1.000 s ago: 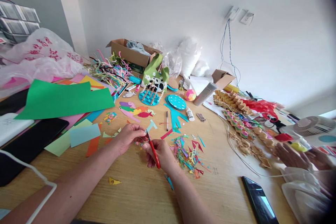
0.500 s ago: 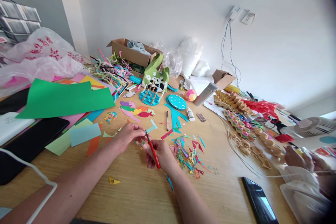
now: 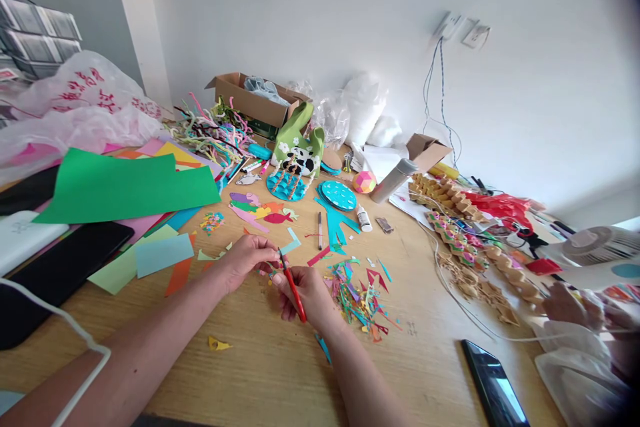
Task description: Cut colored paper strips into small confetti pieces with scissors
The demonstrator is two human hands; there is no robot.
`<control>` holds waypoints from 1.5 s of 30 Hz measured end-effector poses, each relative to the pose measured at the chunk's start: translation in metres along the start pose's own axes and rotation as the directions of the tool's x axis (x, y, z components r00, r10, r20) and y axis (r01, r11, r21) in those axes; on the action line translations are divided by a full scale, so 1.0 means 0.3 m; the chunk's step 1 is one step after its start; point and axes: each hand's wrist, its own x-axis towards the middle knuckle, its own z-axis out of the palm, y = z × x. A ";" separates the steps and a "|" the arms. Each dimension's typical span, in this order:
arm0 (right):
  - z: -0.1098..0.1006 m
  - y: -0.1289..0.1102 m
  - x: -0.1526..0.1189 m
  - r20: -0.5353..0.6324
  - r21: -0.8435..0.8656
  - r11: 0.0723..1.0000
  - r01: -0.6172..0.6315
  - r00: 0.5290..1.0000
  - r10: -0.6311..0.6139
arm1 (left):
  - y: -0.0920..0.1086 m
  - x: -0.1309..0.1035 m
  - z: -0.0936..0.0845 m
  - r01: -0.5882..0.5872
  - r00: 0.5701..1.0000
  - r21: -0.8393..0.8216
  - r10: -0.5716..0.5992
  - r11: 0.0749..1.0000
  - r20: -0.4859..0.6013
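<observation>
My right hand (image 3: 311,293) is closed around the red-handled scissors (image 3: 295,292), its fingers in and about the handles. The dark blades point up and left, with their tip at the fingertips of my left hand (image 3: 250,259). That hand is closed in a pinch; whatever lies between its thumb and finger is too small to make out. Tiny coloured paper bits (image 3: 273,273) lie on the table below the two hands. Just beyond the fingertips is a light blue angled paper strip (image 3: 291,241). A heap of colourful paper scraps (image 3: 357,297) lies right of my right hand.
Green paper (image 3: 133,185) tops a stack at left. Paper fish (image 3: 277,217), a pen (image 3: 320,231), blue discs (image 3: 338,195) and a glue bottle (image 3: 364,218) lie further back. A phone (image 3: 495,380) is front right. Another person's hands (image 3: 570,307) are at far right, near a white cable.
The whole view has shifted very slightly. Both hands and the scissors keep nearly the same pose, with the blade tip still at my left fingertips.
</observation>
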 end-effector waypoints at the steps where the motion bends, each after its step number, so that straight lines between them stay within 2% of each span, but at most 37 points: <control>1: 0.001 0.000 0.000 0.001 0.000 1.000 -0.004 1.000 0.004 | 0.000 0.000 0.001 0.000 1.000 0.001 0.000 1.000 -0.001; 6: -0.001 0.001 0.002 0.004 0.008 1.000 -0.007 1.000 0.007 | -0.004 0.005 -0.001 0.010 1.000 -0.027 -0.011 1.000 -0.029; 12: -0.006 0.008 0.007 0.001 0.024 1.000 -0.005 1.000 0.005 | -0.014 0.006 -0.008 0.020 1.000 -0.033 -0.020 0.999 0.013; 21: -0.006 0.002 -0.003 0.014 0.000 1.000 0.014 1.000 -0.014 | -0.007 0.005 -0.003 0.030 1.000 -0.017 -0.030 0.999 -0.002; 27: -0.009 0.005 0.003 0.021 0.012 1.000 -0.023 1.000 0.023 | -0.002 0.001 -0.003 0.035 0.999 -0.013 -0.035 0.999 0.005; 45: -0.008 0.003 0.006 0.038 0.031 1.000 -0.003 0.999 0.002 | -0.019 0.013 -0.009 0.014 1.000 -0.029 -0.014 0.999 0.004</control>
